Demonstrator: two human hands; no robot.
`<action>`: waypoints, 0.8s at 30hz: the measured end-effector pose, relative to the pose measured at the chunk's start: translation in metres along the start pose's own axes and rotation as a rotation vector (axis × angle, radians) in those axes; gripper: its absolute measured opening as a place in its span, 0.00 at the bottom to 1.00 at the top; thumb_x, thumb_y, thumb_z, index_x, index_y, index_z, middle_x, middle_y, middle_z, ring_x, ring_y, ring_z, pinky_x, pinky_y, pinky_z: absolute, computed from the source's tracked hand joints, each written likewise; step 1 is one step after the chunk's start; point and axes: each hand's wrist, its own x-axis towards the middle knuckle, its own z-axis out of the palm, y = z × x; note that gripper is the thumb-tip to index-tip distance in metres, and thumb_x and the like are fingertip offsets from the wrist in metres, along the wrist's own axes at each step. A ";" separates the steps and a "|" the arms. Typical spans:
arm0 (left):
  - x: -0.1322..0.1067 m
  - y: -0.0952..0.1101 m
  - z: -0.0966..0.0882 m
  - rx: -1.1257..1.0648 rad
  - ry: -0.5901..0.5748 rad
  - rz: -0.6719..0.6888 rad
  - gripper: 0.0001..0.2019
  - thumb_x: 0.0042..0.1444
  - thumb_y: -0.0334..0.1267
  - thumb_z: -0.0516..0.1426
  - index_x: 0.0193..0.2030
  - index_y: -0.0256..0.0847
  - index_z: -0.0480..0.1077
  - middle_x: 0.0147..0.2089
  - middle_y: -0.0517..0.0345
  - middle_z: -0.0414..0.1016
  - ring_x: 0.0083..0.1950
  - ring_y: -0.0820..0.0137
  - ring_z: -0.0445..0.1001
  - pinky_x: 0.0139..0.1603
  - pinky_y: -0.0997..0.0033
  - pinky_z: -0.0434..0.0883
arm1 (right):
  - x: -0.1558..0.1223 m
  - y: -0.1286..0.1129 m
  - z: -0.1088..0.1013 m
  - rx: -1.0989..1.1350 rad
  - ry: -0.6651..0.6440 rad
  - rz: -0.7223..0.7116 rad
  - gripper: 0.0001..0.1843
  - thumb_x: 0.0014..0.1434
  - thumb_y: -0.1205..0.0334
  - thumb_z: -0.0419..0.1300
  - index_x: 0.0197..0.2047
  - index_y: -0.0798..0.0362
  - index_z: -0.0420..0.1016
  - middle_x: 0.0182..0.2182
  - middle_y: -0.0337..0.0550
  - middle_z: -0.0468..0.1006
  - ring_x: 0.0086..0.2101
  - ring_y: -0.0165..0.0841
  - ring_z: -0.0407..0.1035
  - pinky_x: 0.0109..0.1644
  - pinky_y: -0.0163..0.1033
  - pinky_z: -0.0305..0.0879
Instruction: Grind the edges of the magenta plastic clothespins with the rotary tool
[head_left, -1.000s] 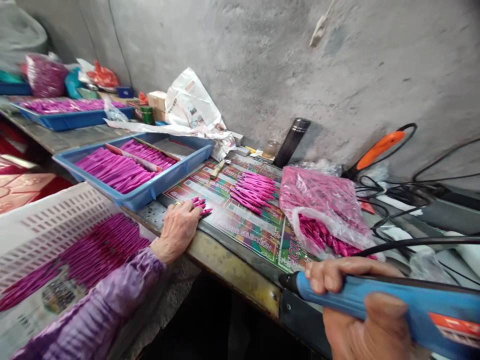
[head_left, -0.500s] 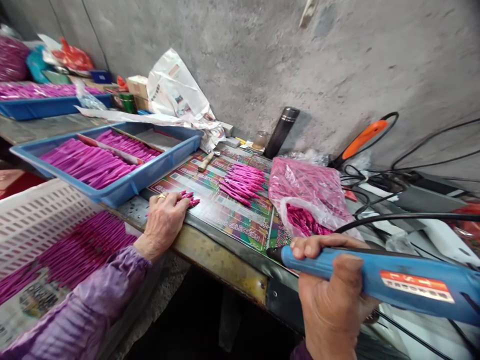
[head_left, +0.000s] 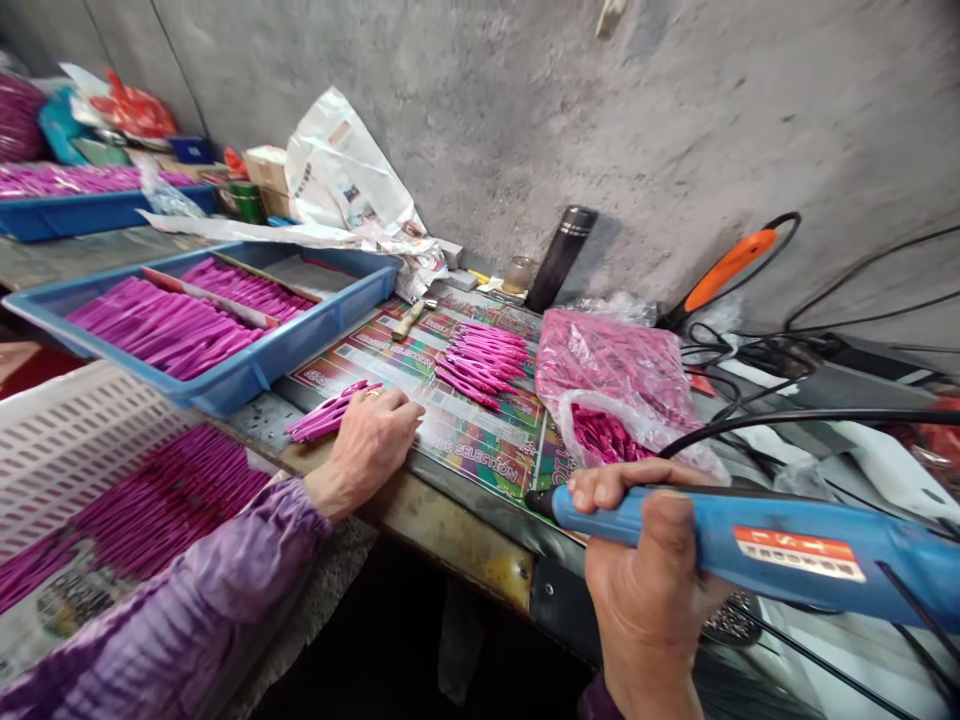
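Note:
My right hand point(head_left: 649, 570) is wrapped around a blue electric screwdriver point(head_left: 750, 540), its black tip point(head_left: 541, 502) pointing left over the table's front edge. My left hand point(head_left: 379, 440) rests low over the printed mat point(head_left: 480, 455), back upward and fingers bent, with the fingertips hidden. Just left of it lies a small bundle of slim magenta pointed pieces point(head_left: 326, 415). A larger row of the same pieces point(head_left: 484, 365) is spread on the mat, to the right of and beyond my left hand.
A blue divided tray point(head_left: 247, 375) of magenta pieces stands left, above a white basket point(head_left: 97, 430) with more. A clear bag point(head_left: 615, 360) of pink parts lies right. Behind are a small hammer point(head_left: 409, 318), dark flask point(head_left: 562, 258), orange-handled tool point(head_left: 731, 268) and cables point(head_left: 787, 415).
My left hand has moved right, off the small bundle, which now shows uncovered on its left. My right hand still holds the screwdriver, and the view has shifted slightly.

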 end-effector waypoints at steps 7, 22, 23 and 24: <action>0.055 0.016 -0.002 0.010 -0.106 0.091 0.10 0.66 0.28 0.56 0.45 0.38 0.80 0.46 0.47 0.81 0.46 0.59 0.79 0.44 0.64 0.70 | -0.001 0.000 -0.003 0.012 -0.023 -0.017 0.16 0.62 0.48 0.69 0.34 0.52 0.74 0.24 0.35 0.73 0.24 0.31 0.70 0.32 0.40 0.71; 0.101 0.033 0.031 0.012 -0.132 0.235 0.10 0.68 0.29 0.58 0.43 0.40 0.82 0.43 0.48 0.77 0.45 0.61 0.78 0.44 0.65 0.70 | -0.003 0.002 -0.006 0.021 -0.002 -0.022 0.15 0.63 0.48 0.67 0.35 0.50 0.73 0.23 0.33 0.72 0.23 0.30 0.69 0.33 0.40 0.69; 0.101 0.033 0.031 0.016 -0.142 0.231 0.10 0.68 0.29 0.57 0.43 0.39 0.82 0.43 0.48 0.77 0.44 0.61 0.78 0.43 0.64 0.70 | -0.003 0.003 -0.007 0.024 0.001 -0.016 0.15 0.63 0.48 0.67 0.35 0.50 0.73 0.23 0.33 0.72 0.23 0.30 0.69 0.33 0.40 0.69; 0.100 0.034 0.030 0.017 -0.151 0.228 0.10 0.68 0.29 0.57 0.43 0.39 0.82 0.43 0.47 0.77 0.44 0.60 0.78 0.42 0.64 0.69 | -0.003 0.003 -0.007 0.028 0.004 -0.010 0.15 0.63 0.48 0.67 0.35 0.50 0.73 0.23 0.33 0.72 0.23 0.30 0.69 0.33 0.41 0.69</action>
